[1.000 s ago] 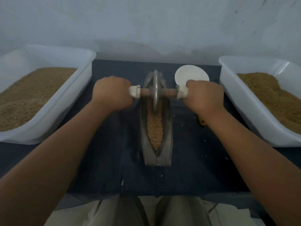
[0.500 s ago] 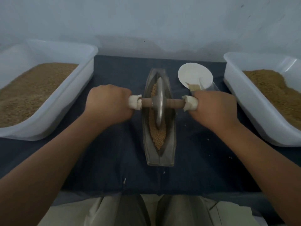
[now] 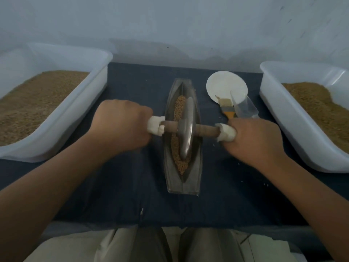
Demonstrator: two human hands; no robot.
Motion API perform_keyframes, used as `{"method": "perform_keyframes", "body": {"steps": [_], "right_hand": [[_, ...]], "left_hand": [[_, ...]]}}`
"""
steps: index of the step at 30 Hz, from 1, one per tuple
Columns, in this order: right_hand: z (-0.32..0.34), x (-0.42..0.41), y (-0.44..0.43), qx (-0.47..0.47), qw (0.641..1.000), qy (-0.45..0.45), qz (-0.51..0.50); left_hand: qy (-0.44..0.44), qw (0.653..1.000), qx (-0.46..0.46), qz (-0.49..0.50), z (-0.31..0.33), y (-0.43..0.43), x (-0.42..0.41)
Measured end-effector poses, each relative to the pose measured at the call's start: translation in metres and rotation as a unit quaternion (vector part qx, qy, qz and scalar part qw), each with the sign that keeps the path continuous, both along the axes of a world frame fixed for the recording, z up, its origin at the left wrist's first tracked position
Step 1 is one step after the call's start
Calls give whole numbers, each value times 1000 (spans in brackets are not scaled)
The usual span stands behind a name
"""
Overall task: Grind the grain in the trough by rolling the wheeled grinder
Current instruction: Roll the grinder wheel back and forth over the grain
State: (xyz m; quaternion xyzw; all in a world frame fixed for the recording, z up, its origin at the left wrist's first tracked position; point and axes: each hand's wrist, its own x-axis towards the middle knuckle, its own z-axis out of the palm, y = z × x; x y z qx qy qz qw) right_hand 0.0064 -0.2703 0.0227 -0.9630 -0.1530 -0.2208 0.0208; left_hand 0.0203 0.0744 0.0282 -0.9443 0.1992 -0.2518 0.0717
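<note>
Grain (image 3: 177,108) is lying in a narrow band along the groove of the metal trough (image 3: 171,178), which is sitting mid-table (image 3: 122,195) with its long axis running straight from near to far. I am watching the wheeled grinder (image 3: 186,129) standing on edge in that groove, about midway along, with kernels showing both beyond it and at the near tip. Its wooden axle (image 3: 206,130) is crossing the trough from left to right. The left hand (image 3: 122,127) is clenching the white-wrapped left end and the right hand (image 3: 253,140) is clenching the wrapped right end, one on each side of the trough, with the right end sitting a touch nearer. I am judging that the coming roll is depending on both hands travelling evenly along that near-far line, so the wheel is not climbing a wall. A left tub (image 3: 79,114) and a right tub (image 3: 287,121) of brown meal are flanking the scene. A brush (image 3: 226,108), a clear scoop (image 3: 245,108) and a white plate (image 3: 224,84) are lying far right of the trough.
</note>
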Motion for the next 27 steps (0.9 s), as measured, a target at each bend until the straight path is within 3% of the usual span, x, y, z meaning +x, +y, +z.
{"method": "perform_keyframes", "body": {"steps": [4,8,12,14,18,21,27], "right_hand": [[2,42,14,4,999,-10,-37],[13,83,23,1,998,10,-68],[8,61,20,-7,995,48,-82],[3,34,12,-30,998,23,-51],[16,9,2,-51,998,-16,20],[21,34,13,-78,996,-30,-9],[32,90,27,-52,996,28,-59]], "left_hand": [[39,996,-26,82,2,-14,44],[73,991,-54,96,19,-25,83],[55,996,-14,68,25,-26,61],[37,998,-1,50,17,-18,32],[66,995,-49,58,-8,0,-11],[72,989,-82,104,-15,-7,6],[104,981,-96,131,10,-27,70]]}}
